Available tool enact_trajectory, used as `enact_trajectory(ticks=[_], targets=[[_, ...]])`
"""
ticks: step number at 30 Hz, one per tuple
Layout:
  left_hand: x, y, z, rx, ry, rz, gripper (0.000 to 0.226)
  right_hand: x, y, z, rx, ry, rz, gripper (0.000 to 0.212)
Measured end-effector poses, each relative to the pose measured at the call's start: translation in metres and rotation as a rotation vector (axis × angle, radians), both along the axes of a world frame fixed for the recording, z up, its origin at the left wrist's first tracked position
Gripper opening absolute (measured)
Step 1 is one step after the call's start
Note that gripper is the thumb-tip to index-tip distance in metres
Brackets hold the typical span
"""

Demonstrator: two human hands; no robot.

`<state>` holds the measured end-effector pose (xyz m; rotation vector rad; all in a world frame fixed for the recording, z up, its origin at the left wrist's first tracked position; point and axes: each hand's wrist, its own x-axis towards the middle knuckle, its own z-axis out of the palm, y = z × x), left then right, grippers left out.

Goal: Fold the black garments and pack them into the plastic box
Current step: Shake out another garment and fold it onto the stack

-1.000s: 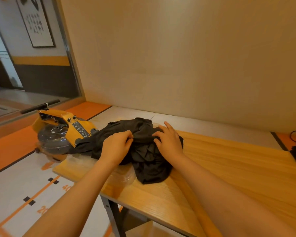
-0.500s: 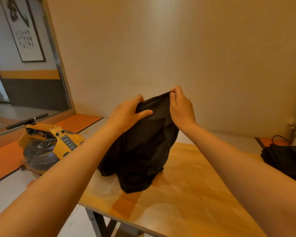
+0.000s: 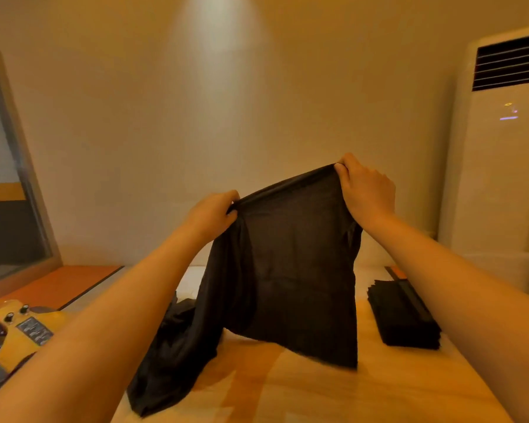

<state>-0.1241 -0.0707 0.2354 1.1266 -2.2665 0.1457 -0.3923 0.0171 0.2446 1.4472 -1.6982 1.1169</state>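
At far left, a yellow machine (image 3: 19, 334) sits beside the wooden surface (image 3: 318, 392). The left hand (image 3: 211, 213), fingers curled, pinches the left top corner of the black garment (image 3: 287, 270). The garment hangs raised between both hands, its lower edge trailing onto the surface. The right hand (image 3: 365, 193), held higher, grips the right top corner with curled fingers. Further right, a stack of folded black garments (image 3: 403, 319) lies on the surface, near the translucent plastic box (image 3: 513, 270) at the right edge.
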Motion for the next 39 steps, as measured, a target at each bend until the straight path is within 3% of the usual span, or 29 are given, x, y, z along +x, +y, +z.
enact_trajectory(ticks=[4, 13, 21, 31, 39], targets=[[-0.016, -0.001, -0.001, 0.023, 0.006, 0.072, 0.015, -0.034, 0.022, 0.019, -0.090, -0.132, -0.077, 0.036], [-0.024, -0.020, -0.037, 0.305, 0.098, 0.143, 0.018, -0.096, 0.039, 0.001, -0.078, -0.312, -0.167, 0.036], [-0.045, -0.028, 0.018, 0.449, 0.223, -0.082, 0.008, -0.135, 0.038, 0.006, -0.131, -0.615, -0.199, 0.034], [-0.043, -0.054, 0.013, 0.107, 0.061, 0.170, 0.017, -0.147, 0.040, -0.017, -0.123, -0.651, -0.229, 0.028], [-0.056, -0.064, -0.002, 0.130, 0.200, 0.290, 0.018, -0.153, 0.033, -0.032, -0.150, -0.674, -0.242, 0.026]])
